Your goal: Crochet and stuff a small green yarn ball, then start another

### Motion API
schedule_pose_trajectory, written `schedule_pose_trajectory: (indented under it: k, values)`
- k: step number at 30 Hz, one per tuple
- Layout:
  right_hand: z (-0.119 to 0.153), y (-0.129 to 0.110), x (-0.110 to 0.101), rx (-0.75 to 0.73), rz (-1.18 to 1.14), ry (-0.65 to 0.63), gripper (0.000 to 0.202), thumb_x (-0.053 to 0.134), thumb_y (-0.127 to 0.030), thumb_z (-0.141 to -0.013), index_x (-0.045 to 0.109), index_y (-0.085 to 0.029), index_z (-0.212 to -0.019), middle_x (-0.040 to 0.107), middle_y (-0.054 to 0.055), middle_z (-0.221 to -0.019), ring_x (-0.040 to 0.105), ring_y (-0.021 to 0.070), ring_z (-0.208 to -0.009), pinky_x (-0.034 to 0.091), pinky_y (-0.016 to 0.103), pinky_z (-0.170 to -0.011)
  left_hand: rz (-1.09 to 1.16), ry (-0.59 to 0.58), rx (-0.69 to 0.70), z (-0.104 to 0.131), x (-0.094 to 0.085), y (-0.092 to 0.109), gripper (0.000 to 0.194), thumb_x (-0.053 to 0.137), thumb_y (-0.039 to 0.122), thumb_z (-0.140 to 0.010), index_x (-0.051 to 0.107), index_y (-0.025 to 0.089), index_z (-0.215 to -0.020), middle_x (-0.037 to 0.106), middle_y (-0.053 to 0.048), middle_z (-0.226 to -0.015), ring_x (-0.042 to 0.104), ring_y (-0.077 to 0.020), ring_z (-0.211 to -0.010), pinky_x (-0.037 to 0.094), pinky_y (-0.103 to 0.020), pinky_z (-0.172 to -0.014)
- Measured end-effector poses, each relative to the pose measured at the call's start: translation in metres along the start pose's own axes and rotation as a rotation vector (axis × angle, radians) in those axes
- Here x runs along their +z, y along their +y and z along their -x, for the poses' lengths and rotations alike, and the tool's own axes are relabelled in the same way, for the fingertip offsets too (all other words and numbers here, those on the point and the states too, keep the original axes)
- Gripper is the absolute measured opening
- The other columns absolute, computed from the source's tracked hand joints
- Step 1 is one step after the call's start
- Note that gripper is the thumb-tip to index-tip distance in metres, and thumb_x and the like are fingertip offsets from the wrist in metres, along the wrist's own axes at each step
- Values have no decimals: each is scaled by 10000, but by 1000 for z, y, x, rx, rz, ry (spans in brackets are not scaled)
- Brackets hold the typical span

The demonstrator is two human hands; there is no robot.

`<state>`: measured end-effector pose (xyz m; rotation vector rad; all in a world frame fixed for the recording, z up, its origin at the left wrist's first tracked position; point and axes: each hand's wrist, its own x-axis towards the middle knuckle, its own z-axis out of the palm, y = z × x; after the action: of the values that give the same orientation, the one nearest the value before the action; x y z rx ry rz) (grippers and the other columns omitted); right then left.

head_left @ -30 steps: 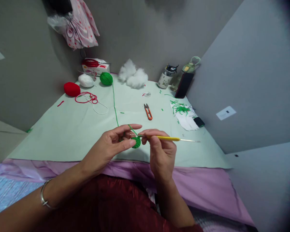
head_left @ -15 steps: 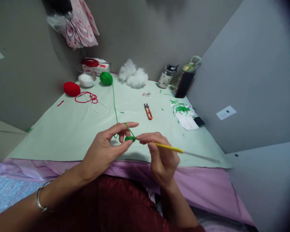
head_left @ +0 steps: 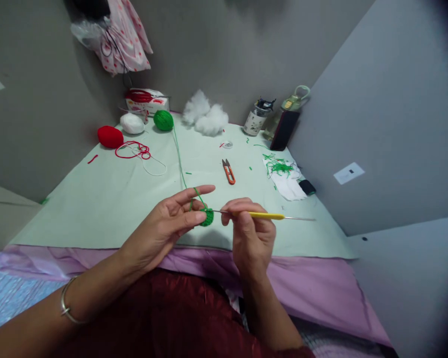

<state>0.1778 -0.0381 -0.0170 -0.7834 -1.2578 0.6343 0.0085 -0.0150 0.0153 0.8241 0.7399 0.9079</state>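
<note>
Between the thumb and fingers of my left hand (head_left: 171,219) is a small round green crochet piece (head_left: 208,218). Green yarn (head_left: 179,158) runs from the green ball (head_left: 163,120) at the back of the table to my left hand, looping over its raised index finger. My right hand (head_left: 252,231) is closed in a pinch on a crochet hook (head_left: 267,216) with a yellow grip and metal ends. The hook lies nearly level, its left tip at the top edge of the green piece. The fingers partly cover both the piece and the grip.
Orange thread snips (head_left: 229,172) lie beyond my hands. Red (head_left: 110,136) and white (head_left: 132,124) yarn balls sit back left, with white stuffing (head_left: 206,114) behind. A pen cup (head_left: 254,122), a phone (head_left: 284,131) and green scraps on white paper (head_left: 289,188) are at the right.
The green piece has turned so more of its round face shows. My right hand has levelled the hook, which was slanting down to the right. The yarn has shifted slightly.
</note>
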Motion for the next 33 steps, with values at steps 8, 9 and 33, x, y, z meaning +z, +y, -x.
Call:
schedule_pose_trajectory:
  k: [8,9,33]
  values:
    - [13,3,4,-389,498,-103,341,645,-104,-951,727,-279,-1232,755,73,-1092,725,212,-987,625,358,-796,-57,34,78,-2,3,-7,461,877,274,-781,781,276,-1231,662,10,-854,570,-123,-817,467,-232,-809]
    - [14,3,3,-457,560,-109,376,664,-94,-935,720,-278,-1258,750,81,-1127,722,218,-1016,625,360,-815,-5,4,17,-3,3,-6,454,867,277,-790,780,259,-1234,675,-1,-867,579,-125,-824,470,-229,-806]
    - [-5,-3,-6,167,-160,-72,198,533,-293,-1047,704,-222,-977,768,37,-911,681,143,-743,585,307,-696,-427,-3,172,2,-1,9,290,792,258,-855,800,311,-1139,635,21,-867,593,-153,-890,428,-290,-921]
